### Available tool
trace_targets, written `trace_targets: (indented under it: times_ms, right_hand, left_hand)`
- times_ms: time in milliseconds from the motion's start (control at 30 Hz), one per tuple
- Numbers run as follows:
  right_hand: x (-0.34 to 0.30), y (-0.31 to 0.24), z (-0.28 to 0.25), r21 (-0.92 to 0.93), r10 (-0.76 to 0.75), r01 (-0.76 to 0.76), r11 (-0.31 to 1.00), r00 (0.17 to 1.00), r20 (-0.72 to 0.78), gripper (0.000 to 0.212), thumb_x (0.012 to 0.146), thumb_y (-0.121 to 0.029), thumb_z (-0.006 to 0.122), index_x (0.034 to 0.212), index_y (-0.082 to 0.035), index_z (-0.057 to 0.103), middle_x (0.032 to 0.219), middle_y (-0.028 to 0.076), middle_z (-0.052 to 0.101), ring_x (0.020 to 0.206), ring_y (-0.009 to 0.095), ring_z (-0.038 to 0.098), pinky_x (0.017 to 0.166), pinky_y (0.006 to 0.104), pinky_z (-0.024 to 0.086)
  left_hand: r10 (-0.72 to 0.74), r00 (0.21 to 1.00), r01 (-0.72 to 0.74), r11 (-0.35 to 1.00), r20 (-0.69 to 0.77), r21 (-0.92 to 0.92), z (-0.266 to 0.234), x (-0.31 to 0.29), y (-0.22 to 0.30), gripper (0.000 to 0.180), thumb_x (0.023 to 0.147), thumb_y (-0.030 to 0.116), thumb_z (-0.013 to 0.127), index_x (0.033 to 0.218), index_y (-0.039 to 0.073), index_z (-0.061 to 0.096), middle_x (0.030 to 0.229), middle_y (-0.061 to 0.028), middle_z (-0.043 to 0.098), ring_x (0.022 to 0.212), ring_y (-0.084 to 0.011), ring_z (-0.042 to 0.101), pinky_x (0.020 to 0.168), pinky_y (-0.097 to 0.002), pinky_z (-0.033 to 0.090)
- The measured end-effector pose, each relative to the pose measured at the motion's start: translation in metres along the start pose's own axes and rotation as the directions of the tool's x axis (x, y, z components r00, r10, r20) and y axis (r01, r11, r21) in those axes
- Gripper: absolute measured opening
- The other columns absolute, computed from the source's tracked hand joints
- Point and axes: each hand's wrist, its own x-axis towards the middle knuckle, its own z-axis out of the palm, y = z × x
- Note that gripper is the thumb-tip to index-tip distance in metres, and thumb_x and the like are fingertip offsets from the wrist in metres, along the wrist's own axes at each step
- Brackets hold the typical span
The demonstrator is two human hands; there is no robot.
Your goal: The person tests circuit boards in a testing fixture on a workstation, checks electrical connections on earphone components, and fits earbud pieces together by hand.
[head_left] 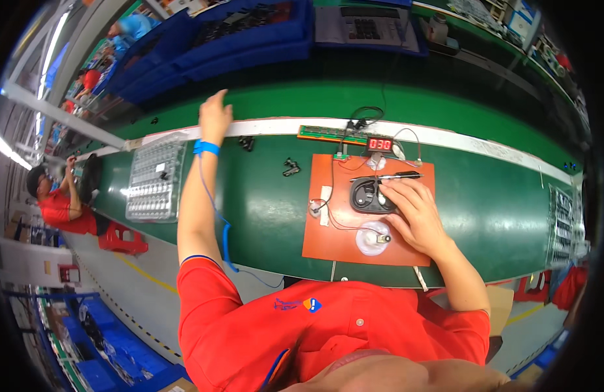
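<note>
My left hand [215, 116] reaches over the white rail to the far green surface, its thumb apart from the fingers. No object shows in it. A blue wrist strap [206, 147] with a coiled cord circles that wrist. On the orange mat [406, 251], my right hand [414, 212] grips the right end of an open black case [362, 196], which looks like an earbud case. Its fingers cover part of the inside. A black pen [397, 176] lies just beyond the case. Small black parts [291, 168] and others [247, 142] sit between my arms.
A red digital display [380, 144] stands behind the mat beside a green circuit strip [321, 134], with thin wires around. A white round pad [372, 238] lies near the case. Clear trays [155, 179] stand at the left, another tray [561, 225] at the right. Blue bins [243, 49] line the back.
</note>
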Motion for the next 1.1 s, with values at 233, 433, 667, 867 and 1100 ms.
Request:
trace_targets:
  times_ms: [233, 433, 667, 867, 1100]
  right_hand:
    - [0.009, 0.005, 0.011, -0.006, 0.002, -0.003, 1.0, 0.999, -0.045, 0.044, 0.073, -0.01, 0.07, 0.116, -0.005, 0.062, 0.116, 0.01, 0.059, 0.106, 0.03, 0.055, 0.091, 0.0417, 0.042]
    - [0.016, 0.0, 0.012, -0.061, 0.029, -0.035, 0.997, 0.994, -0.107, 0.039, 0.071, -0.011, 0.073, 0.109, -0.005, 0.064, 0.102, 0.009, 0.061, 0.093, 0.028, 0.056, 0.08, 0.0397, 0.042]
    - [0.016, 0.005, 0.017, 0.015, 0.088, -0.087, 0.996, 0.988, -0.131, 0.033, 0.071, -0.008, 0.075, 0.102, -0.005, 0.063, 0.096, 0.01, 0.06, 0.088, 0.029, 0.056, 0.078, 0.0387, 0.042]
    - [-0.006, 0.001, 0.011, 0.434, 0.211, -0.136, 0.891, 0.969, -0.131, 0.026, 0.073, -0.001, 0.071, 0.097, -0.002, 0.062, 0.094, 0.01, 0.062, 0.087, 0.027, 0.058, 0.079, 0.0367, 0.046]
    - [-0.024, -0.007, 0.0, 0.347, 0.047, -0.054, 0.936, 0.998, 0.031, 0.021, 0.07, 0.003, 0.069, 0.09, -0.001, 0.063, 0.09, 0.01, 0.065, 0.085, 0.027, 0.061, 0.078, 0.0361, 0.048]
  left_hand:
    - [-0.293, 0.956, 0.281, 0.937, 0.025, 0.208, 0.046, 0.006, -0.065, 0.032, 0.086, 0.019, 0.062, 0.114, 0.005, 0.063, 0.104, -0.0214, 0.066, 0.098, -0.0399, 0.062, 0.086, -0.0463, 0.05]
    - [-0.24, 0.957, 0.178, 0.93, 0.163, 0.32, 0.027, 0.019, -0.051, 0.018, 0.081, 0.015, 0.065, 0.096, 0.006, 0.071, 0.088, -0.0187, 0.069, 0.08, -0.0362, 0.067, 0.072, -0.0413, 0.055]
    - [-0.078, 0.853, 0.493, 0.449, 0.517, -0.746, -0.055, -0.005, 0.152, 0.023, 0.078, 0.016, 0.077, 0.095, 0.004, 0.066, 0.078, -0.0055, 0.069, 0.075, -0.01, 0.068, 0.063, -0.0252, 0.054]
    - [0.392, 0.77, 0.31, 0.461, 0.504, -0.832, -0.076, -0.043, 0.292, 0.012, 0.083, 0.018, 0.067, 0.085, 0.006, 0.064, 0.059, -0.0065, 0.063, 0.056, -0.0147, 0.066, 0.05, -0.0298, 0.05]
    - [0.355, 0.878, -0.063, 0.751, 0.321, -0.658, -0.059, -0.061, 0.314, 0.016, 0.081, 0.023, 0.065, 0.079, 0.007, 0.063, 0.062, -0.0124, 0.064, 0.057, -0.03, 0.064, 0.05, -0.039, 0.05]
